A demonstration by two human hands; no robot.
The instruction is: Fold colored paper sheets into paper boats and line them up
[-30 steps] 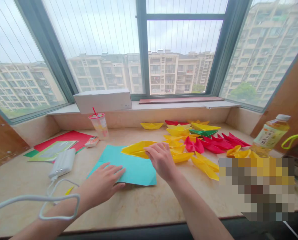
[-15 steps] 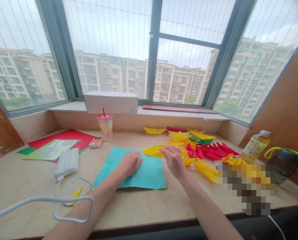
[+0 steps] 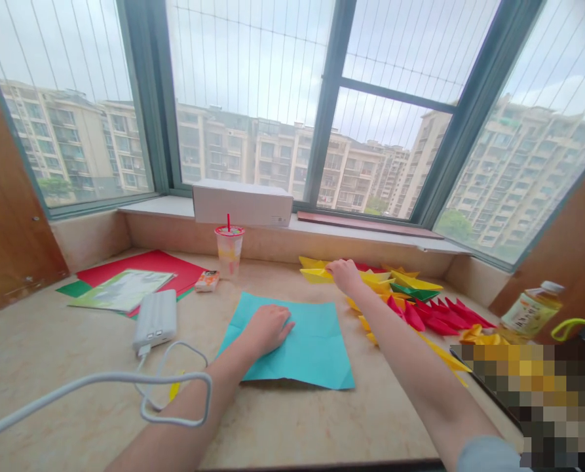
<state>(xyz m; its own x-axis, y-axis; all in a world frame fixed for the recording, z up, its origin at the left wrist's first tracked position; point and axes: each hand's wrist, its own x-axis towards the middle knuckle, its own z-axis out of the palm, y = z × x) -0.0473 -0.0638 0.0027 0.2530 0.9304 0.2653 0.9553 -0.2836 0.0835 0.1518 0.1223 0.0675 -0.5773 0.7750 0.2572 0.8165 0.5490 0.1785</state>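
A teal sheet of paper (image 3: 312,344) lies flat on the stone counter (image 3: 76,367). My left hand (image 3: 268,328) rests on the sheet's left part, fingers together and flat. My right hand (image 3: 344,275) reaches far back, its fingers closed on a yellow folded paper boat (image 3: 316,275) close to the back ledge. To the right lies a pile of folded paper boats (image 3: 420,308) in yellow, red and green.
A white power bank (image 3: 155,318) with a looping white cable (image 3: 125,387) lies at the left. Red and green sheets (image 3: 145,269) with a booklet sit beyond it. A drink cup (image 3: 228,250), a small packet (image 3: 207,280), a white box (image 3: 243,203) and a bottle (image 3: 530,313) are also here.
My right hand has carried the yellow boat from the teal sheet's far edge back toward the ledge. My left hand slid further onto the sheet. The view has turned left.
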